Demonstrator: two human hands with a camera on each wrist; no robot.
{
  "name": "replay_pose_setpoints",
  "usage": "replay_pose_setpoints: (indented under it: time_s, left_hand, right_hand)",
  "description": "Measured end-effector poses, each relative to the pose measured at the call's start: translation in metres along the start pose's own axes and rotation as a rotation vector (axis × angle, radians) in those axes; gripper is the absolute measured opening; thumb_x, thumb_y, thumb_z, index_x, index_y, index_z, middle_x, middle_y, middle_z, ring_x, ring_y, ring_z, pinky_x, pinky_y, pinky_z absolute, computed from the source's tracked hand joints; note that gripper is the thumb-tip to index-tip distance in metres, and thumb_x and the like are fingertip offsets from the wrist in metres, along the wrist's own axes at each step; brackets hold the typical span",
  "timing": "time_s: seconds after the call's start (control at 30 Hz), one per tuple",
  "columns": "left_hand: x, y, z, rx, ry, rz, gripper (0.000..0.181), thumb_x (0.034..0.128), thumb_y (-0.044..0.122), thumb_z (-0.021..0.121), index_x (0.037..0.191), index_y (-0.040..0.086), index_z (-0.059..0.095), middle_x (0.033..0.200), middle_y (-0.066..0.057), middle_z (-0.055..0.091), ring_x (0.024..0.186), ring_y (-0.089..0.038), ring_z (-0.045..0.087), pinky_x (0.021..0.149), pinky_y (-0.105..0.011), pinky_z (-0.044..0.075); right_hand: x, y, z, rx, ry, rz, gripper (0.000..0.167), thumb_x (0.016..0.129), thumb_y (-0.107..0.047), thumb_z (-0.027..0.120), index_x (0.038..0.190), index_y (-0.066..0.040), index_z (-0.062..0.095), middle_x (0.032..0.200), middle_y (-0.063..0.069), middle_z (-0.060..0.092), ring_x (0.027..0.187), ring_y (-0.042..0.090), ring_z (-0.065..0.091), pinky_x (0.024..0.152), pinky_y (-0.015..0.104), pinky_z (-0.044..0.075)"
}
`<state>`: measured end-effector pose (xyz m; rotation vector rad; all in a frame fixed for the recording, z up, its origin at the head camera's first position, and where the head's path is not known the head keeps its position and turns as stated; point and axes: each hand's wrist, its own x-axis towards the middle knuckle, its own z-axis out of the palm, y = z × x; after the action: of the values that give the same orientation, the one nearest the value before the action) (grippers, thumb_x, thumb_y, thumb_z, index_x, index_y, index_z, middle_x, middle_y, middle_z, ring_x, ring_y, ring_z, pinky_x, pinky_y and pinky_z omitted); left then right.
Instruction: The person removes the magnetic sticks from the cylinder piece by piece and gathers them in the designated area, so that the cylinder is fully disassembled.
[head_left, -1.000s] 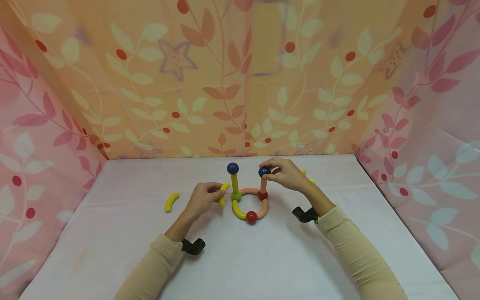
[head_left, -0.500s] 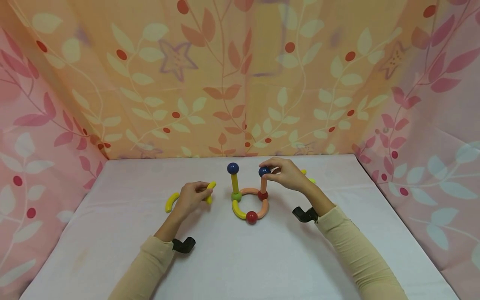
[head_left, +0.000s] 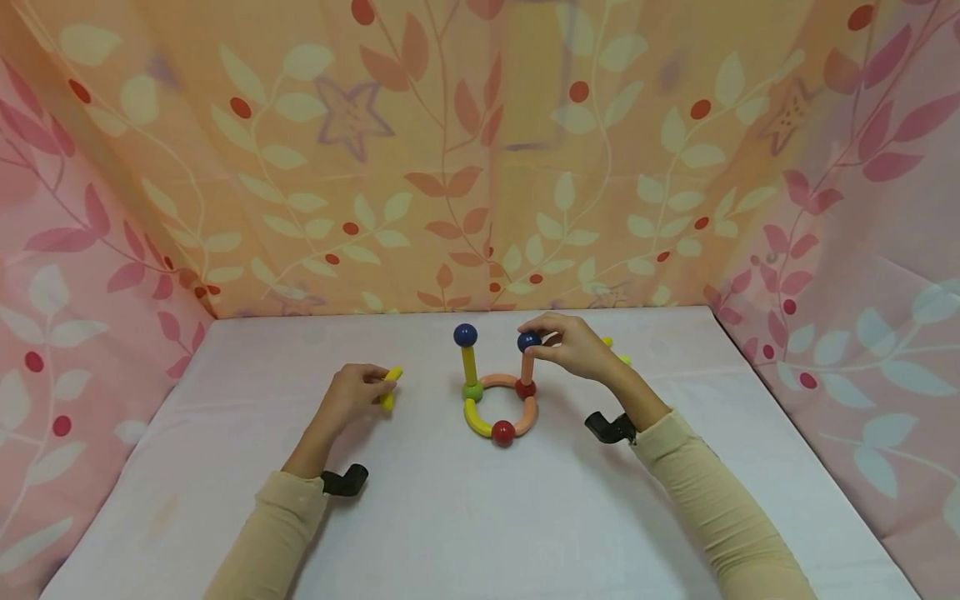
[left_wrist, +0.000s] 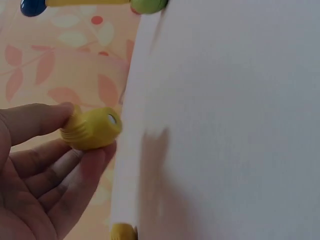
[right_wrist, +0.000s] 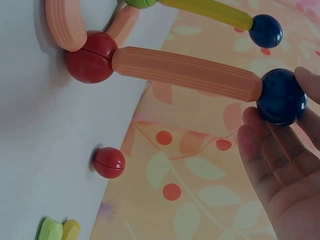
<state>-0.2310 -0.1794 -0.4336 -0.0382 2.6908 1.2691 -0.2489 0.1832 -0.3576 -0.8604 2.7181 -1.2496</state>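
Observation:
On the table stands a magnetic ball-and-rod ring: curved yellow and orange rods (head_left: 532, 414) join a red ball (head_left: 503, 433) in front, a green ball (head_left: 472, 390) and another red ball (right_wrist: 91, 57). An upright yellow rod (head_left: 469, 365) carries a blue ball (head_left: 466, 335). My right hand (head_left: 573, 346) pinches the blue ball (right_wrist: 281, 96) on top of the upright orange rod (right_wrist: 187, 74). Left of the ring, my left hand (head_left: 351, 398) holds a curved yellow rod (left_wrist: 92, 127) between thumb and fingers, apart from the ring. Its metal end shows in the left wrist view.
Behind the right hand lie a loose red ball (right_wrist: 109, 162), a light green piece (right_wrist: 50, 230) and a yellow piece (right_wrist: 71, 231). Another yellow piece (left_wrist: 123, 231) shows low in the left wrist view. Patterned cloth (head_left: 450, 167) walls the table's back and sides.
My left hand has moved left, away from the ring, with the curved yellow rod. It now hides the loose yellow rod on the left in the head view. The right hand has stayed in place.

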Motion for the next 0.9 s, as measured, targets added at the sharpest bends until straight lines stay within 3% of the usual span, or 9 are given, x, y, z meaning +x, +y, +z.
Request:
replay_pose_setpoints:
  time_s: [0.17,0.43,0.9]
  left_hand:
    - [-0.0039,-0.0039,-0.0065,0.092,0.0,-0.056,0.038,0.088,0.02,0.07,0.116,-0.005,0.066,0.099,-0.018,0.072,0.073,-0.015,0.064,0.062,-0.023,0.051]
    - [-0.0049,-0.0078,-0.0035,0.258,-0.011,-0.046,0.03,0.0864,0.017,0.07,0.108,-0.003,0.071,0.1,-0.017,0.072,0.079,-0.021,0.062,0.062,-0.026,0.049]
    - [-0.0096,-0.0031,0.0001,0.347,0.027,-0.045,0.026,0.0835,0.011,0.071,0.103,-0.006,0.071,0.097,-0.02,0.071,0.077,-0.024,0.062,0.057,-0.028,0.05]
  right_hand:
    - [0.0002,-0.0012,-0.0003,-0.002,-0.003,0.007,0.033,0.088,-0.009,0.071,0.12,-0.001,0.066,0.117,0.016,0.065,0.103,0.03,0.063,0.091,0.045,0.055]
    - [0.0003,-0.0011,0.0005,-0.001,0.0,0.002,0.033,0.088,-0.007,0.07,0.12,-0.002,0.066,0.118,0.016,0.065,0.102,0.03,0.063,0.09,0.045,0.055]
    - [-0.0001,-0.0003,0.0002,-0.004,-0.007,0.002,0.034,0.088,-0.009,0.071,0.12,-0.001,0.066,0.118,0.017,0.065,0.103,0.03,0.063,0.091,0.045,0.055]
